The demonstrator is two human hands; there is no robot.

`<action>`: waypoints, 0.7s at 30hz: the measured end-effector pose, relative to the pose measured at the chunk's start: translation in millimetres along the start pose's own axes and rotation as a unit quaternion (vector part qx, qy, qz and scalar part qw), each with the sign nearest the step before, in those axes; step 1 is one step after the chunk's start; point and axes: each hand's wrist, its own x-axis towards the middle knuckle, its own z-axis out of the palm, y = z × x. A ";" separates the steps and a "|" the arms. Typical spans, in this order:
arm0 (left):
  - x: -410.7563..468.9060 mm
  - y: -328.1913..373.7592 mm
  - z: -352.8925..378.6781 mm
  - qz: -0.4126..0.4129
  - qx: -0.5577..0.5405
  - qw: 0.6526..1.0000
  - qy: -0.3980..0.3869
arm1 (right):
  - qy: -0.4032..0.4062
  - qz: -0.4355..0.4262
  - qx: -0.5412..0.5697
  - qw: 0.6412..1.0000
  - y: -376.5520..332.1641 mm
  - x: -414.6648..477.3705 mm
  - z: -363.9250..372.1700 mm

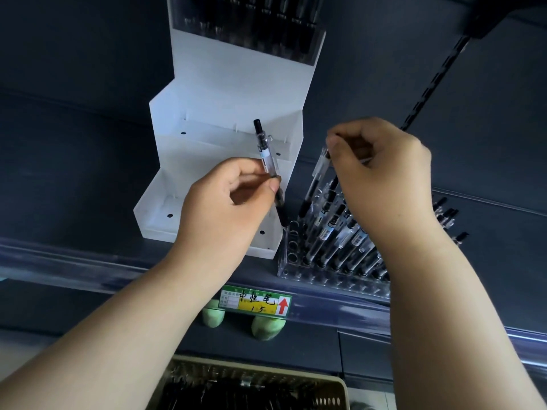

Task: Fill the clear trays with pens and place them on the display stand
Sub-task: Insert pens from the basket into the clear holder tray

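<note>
A white stepped display stand (225, 84) stands on a dark shelf; its top step carries a clear tray of pens (251, 28), and its lower steps hold nothing. To its right, on the shelf, a clear tray (296, 261) is partly filled with black pens leaning in its holes. My left hand (225, 205) pinches a clear-barrelled black pen (266, 155), tip down over the tray's left corner. My right hand (381, 173) pinches the top of another pen (318, 170) that stands in the tray.
A beige basket (334, 389) of more black pens sits at the bottom of the view. A green and yellow price label (256, 301) hangs on the shelf's clear front rail. A few loose pens (447, 214) lie right of the tray. A slotted upright (435, 72) runs up the back wall.
</note>
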 end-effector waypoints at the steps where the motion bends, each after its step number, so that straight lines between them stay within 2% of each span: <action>1: 0.2 0.8 -0.2 -0.001 -0.002 1.000 0.002 | -0.004 0.002 -0.001 1.000 0.1 0.0 0.8; 6: -0.4 2.6 -0.2 0.003 -0.001 1.000 0.006 | -0.045 0.014 -0.024 0.999 3.0 -0.5 2.9; 14: 0.8 1.5 -0.5 0.005 0.006 1.000 0.010 | -0.086 0.014 -0.124 0.988 4.2 -2.0 3.2; 21: 3.0 -2.2 4.4 0.018 0.013 1.000 -0.004 | -0.111 0.000 -0.127 0.986 1.2 -5.1 -1.4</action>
